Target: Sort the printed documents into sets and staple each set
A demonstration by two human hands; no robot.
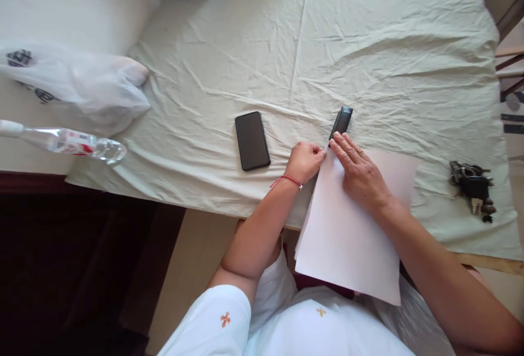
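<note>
A stack of white paper sheets (347, 236) lies over the table's near edge and hangs toward my lap. My right hand (360, 173) rests flat on the stack, fingers stretched toward its top corner. My left hand (305, 160), with a red thread at the wrist, pinches that same top corner of the paper. A small black stapler (341, 120) lies just beyond the corner, touching or nearly touching my right fingertips.
A black phone (251, 140) lies face up left of my hands. A bunch of keys (472, 187) sits at the right. A plastic water bottle (69, 143) and white plastic bag (85, 85) lie at the left. A wrinkled pale cloth (327, 34) covers the table.
</note>
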